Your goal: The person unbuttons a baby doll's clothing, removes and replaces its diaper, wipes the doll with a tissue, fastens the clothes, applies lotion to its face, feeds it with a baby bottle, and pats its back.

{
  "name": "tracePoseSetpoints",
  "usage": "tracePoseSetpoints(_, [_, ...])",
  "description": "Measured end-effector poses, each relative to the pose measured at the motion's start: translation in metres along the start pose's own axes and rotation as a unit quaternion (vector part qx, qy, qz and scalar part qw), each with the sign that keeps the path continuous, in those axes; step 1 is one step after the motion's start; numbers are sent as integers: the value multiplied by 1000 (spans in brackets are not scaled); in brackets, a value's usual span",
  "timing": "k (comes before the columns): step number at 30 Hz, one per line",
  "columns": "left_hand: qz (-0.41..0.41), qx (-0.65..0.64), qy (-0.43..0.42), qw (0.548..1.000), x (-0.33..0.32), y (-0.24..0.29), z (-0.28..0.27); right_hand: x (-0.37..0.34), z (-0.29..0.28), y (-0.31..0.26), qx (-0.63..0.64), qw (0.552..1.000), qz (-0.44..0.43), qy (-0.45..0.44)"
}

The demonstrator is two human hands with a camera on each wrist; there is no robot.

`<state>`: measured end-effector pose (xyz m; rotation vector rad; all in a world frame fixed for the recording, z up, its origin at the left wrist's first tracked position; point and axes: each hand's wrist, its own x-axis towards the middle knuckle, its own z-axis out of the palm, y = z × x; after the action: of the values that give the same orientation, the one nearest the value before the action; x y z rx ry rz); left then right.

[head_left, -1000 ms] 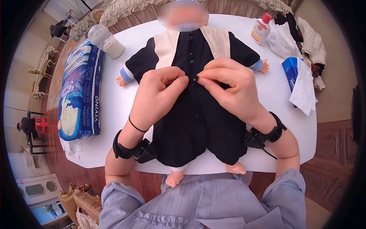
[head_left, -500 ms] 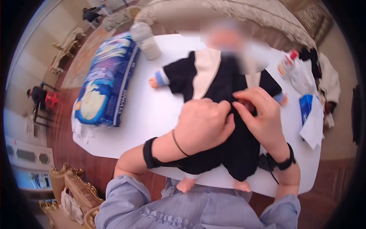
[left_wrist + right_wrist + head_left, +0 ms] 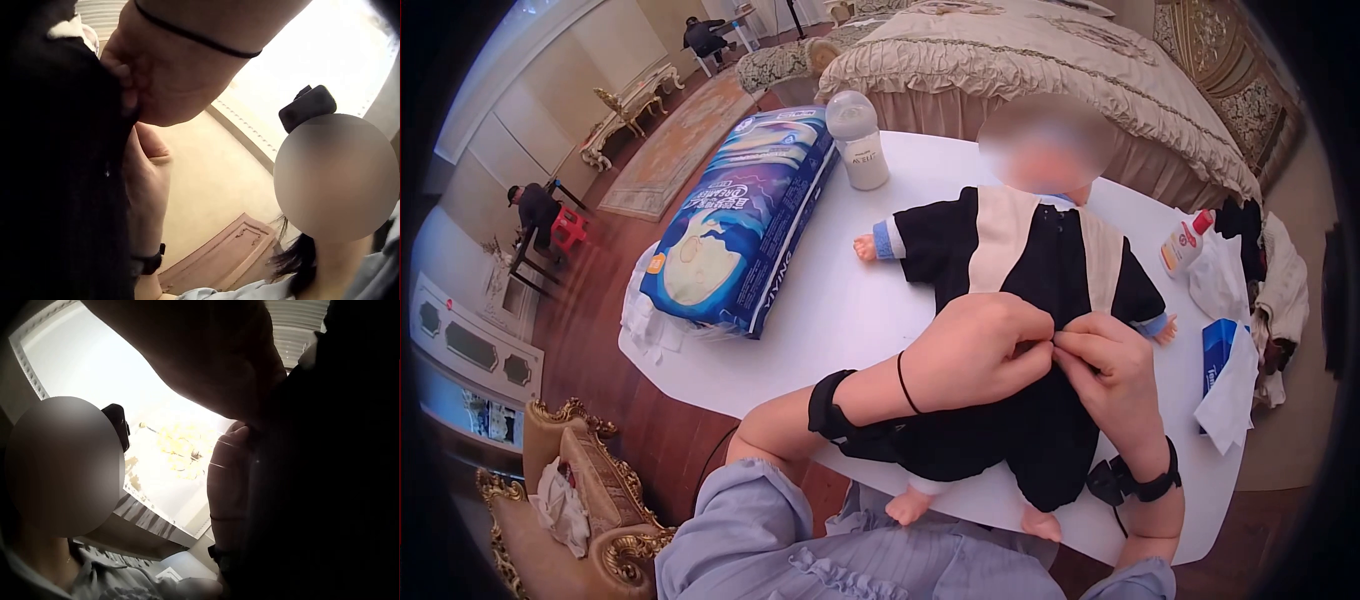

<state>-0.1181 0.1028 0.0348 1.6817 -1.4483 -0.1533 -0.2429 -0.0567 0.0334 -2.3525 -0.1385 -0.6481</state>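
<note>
A baby doll lies on its back on the white table (image 3: 870,300), dressed in a black and cream outfit (image 3: 1055,260) with buttons down the front. Midway down that front, my left hand (image 3: 985,350) pinches the black cloth between thumb and curled fingers. Fingertip to fingertip with it, my right hand (image 3: 1115,370) pinches the same button edge from the other side. The button itself is hidden by the fingers. In the left wrist view, the left hand (image 3: 156,87) and right hand (image 3: 145,169) meet at the edge of the dark cloth.
A blue diaper pack (image 3: 740,225) and a baby bottle (image 3: 860,145) stand at the table's left. On the right are a red-capped bottle (image 3: 1185,243), a blue tissue pack (image 3: 1220,350) and clothes (image 3: 1280,270). A bed (image 3: 1040,60) stands behind; an armchair (image 3: 590,490) is at lower left.
The head view has swung left, so the doll and table appear farther right. My left hand has turned over and come in closer to the right one; both stay at the button front.
</note>
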Motion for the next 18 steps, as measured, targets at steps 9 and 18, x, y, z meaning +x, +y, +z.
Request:
tracePoseSetpoints(9, [-71,10,-9,997,5,-16,1,0,1,-2,-15,997,-49,54])
tracePoseSetpoints(18, [-22,160,-48,986,-6,29,6,-3,-6,5,31,998,57,7])
